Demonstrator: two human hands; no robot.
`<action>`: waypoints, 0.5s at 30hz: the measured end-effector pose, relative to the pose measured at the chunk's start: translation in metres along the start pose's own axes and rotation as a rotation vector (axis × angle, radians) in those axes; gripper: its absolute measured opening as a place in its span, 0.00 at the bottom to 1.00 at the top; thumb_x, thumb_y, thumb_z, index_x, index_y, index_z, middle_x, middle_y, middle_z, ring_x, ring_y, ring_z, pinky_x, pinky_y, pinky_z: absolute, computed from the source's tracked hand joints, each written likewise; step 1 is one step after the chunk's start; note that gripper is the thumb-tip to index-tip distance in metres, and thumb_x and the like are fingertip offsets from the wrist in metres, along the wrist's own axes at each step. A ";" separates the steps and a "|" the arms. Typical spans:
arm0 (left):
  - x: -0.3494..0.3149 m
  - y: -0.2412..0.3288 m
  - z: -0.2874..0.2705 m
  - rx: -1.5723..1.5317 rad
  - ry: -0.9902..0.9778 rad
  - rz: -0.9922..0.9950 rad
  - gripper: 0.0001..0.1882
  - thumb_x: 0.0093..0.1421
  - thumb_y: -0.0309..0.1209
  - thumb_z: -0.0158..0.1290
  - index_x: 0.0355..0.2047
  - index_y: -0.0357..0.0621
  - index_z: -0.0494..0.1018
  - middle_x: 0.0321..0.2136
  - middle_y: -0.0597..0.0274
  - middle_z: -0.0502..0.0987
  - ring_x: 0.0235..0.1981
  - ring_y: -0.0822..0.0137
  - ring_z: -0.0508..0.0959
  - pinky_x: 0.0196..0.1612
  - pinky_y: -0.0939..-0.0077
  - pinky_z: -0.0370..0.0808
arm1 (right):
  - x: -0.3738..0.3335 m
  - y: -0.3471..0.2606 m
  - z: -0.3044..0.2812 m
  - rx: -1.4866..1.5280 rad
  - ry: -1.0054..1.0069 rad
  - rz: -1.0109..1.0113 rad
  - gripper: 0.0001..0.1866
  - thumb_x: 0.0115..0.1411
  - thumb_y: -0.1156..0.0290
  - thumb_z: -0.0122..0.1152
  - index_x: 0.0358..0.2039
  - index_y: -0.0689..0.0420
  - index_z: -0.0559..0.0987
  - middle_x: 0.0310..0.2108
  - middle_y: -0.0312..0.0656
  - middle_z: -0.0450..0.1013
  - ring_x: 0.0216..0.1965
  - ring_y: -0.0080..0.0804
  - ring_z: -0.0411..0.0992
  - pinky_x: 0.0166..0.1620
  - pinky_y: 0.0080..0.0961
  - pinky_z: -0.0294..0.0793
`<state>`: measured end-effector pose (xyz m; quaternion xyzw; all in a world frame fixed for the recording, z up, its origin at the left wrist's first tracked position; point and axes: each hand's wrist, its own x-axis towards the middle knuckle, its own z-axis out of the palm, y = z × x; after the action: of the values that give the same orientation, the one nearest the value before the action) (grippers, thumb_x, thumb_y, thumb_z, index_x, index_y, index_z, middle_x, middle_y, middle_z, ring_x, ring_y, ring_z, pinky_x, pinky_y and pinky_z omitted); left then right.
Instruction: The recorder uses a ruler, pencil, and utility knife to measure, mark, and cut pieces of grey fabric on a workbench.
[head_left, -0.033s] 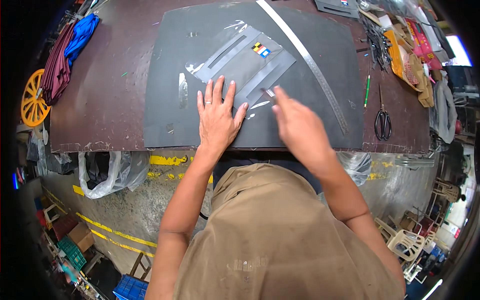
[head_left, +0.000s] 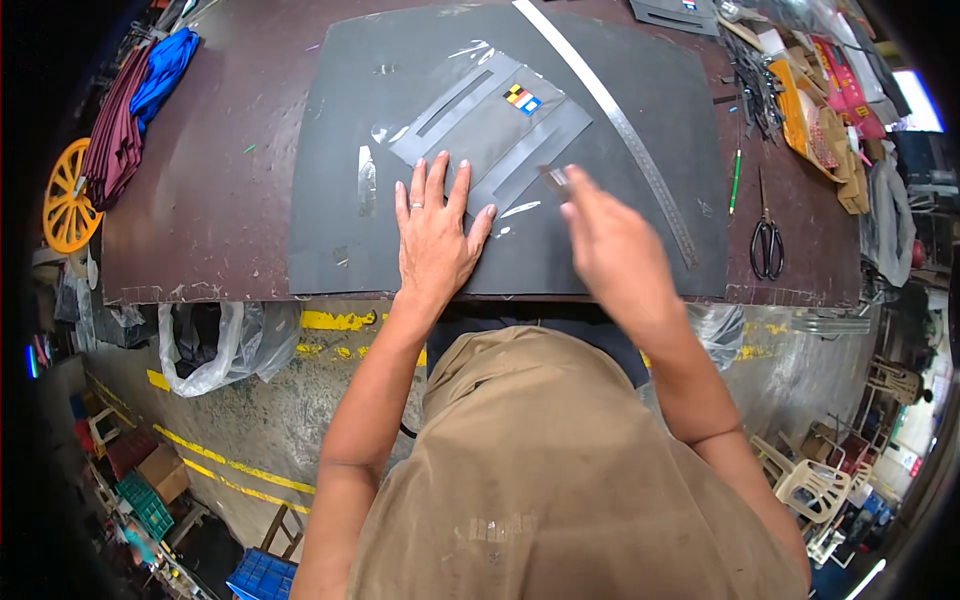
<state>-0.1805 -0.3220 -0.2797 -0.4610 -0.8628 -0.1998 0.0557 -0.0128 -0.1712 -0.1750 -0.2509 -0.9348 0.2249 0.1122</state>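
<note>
Grey fabric piece [head_left: 490, 125] lay just beyond the fingertips of the left hand [head_left: 437, 235], its near corner under or touching those fingertips. Sat on a large dark sheet [head_left: 330, 230] covering the brown worktable [head_left: 210, 200]. Piece turned diagonally: long axis ran from near-left to far-right of the left hand, with two paler strips along the same slant. Small coloured patch [head_left: 521, 98] near its far edge. Clear plastic film scraps [head_left: 367, 180] just left of the left hand.

Left hand flat, palm down, fingers spread wide, pressed on the dark sheet and the near edge of the fabric. Ring seen on one finger.

Right hand [head_left: 610, 245] just right of the left hand, raised slightly over the sheet, blurred. Fingers drawn together, pinching a small dark tool [head_left: 553, 178] at the tips; tool tip pointed toward the fabric's right edge. Kind of tool not clear. Contact between tool and fabric: cannot tell.

Long metal ruler [head_left: 620, 125] lay beyond and right of the right hand, slanted from far-left to near-right. Black scissors [head_left: 767, 245] well to the right of the right hand, green pencil [head_left: 735, 180] between ruler and scissors. Yellow wheel [head_left: 68, 210] and blue-and-maroon cloth [head_left: 140, 100] far left of the left hand.
</note>
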 end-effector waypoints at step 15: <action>-0.016 0.064 -0.036 -1.766 0.112 -0.961 0.41 0.73 0.31 0.57 0.77 0.28 0.48 0.76 0.38 0.57 0.77 0.46 0.61 0.78 0.50 0.60 | 0.034 0.233 -0.021 -0.530 0.201 0.352 0.25 0.70 0.60 0.66 0.63 0.59 0.77 0.54 0.54 0.76 0.54 0.57 0.77 0.54 0.52 0.77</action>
<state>-0.1227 -0.3169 -0.2325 0.0698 -0.4963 -0.7905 -0.3519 0.0627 0.0340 -0.2645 -0.4500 -0.8874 -0.0362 0.0938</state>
